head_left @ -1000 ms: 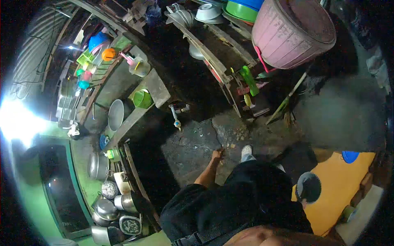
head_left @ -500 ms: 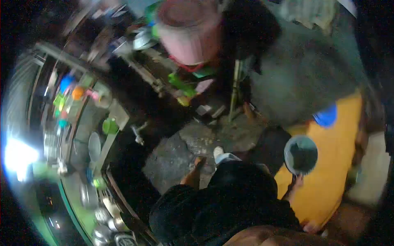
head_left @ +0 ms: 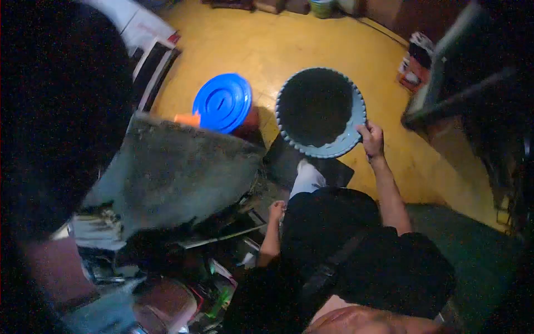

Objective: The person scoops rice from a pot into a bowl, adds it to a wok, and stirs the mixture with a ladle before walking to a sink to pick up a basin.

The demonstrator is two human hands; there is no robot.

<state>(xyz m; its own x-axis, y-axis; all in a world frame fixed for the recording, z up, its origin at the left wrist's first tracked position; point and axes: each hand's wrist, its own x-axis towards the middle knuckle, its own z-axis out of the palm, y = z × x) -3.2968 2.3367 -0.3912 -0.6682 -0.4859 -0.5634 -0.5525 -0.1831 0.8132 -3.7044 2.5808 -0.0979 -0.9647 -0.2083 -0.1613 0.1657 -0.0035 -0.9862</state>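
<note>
A round pale-blue basin (head_left: 347,139) with a scalloped, beaded rim hangs out in front of my body. My right hand (head_left: 371,138) is closed on its right edge, thumb over the rim. The inside of the basin looks dark, and I cannot tell what fills it. My left hand (head_left: 276,210) hangs low at my side beside my light trouser leg (head_left: 307,177), its fingers curled in and nothing showing in them. A dark mat (head_left: 336,172) lies on the floor partly behind the basin.
Ahead spreads a yellow floor (head_left: 256,42). A blue round lid (head_left: 222,103) sits left of the basin, behind a grey slab-like surface (head_left: 183,161). Household clutter (head_left: 217,289) fills the lower left. A dark-framed piece of furniture (head_left: 445,83) stands at right.
My view has turned right, from the dim cluttered area to the yellow floor. The basin, still in my right hand, now appears larger and nearer the centre. My left hand stays low.
</note>
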